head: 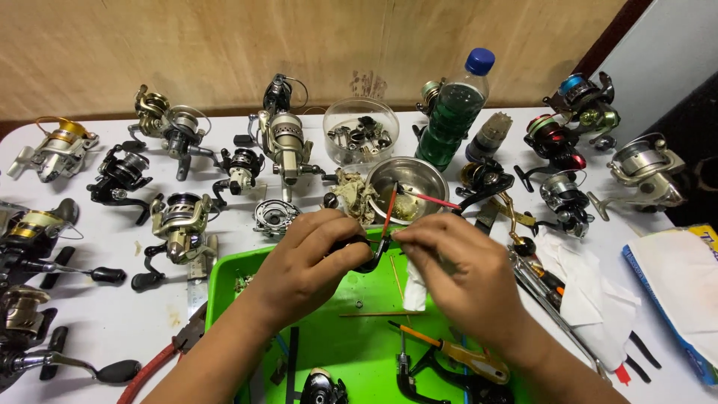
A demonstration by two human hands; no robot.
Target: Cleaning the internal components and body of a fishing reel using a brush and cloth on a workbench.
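Hovering above the far edge of the green tray (224, 288): left hand (303, 262) curled tight round a small dark reel part (368, 262), right hand (460, 273) just right of it, fingertips pinched on a thin red-handled brush (390, 211). Long axis near upright, leaning away toward the steel bowl (407, 179) behind the tray, greasy residue inside. Left of that bowl, a clear tub (363, 131) holding small metal parts; right of it, a green bottle (452, 112).

Metal, plastic and cloth on the bench

Glossy green plastic tray (224, 288); shiny steel bowl (407, 179) at twelve o'clock, rough frayed cloth (353, 193) beside it.
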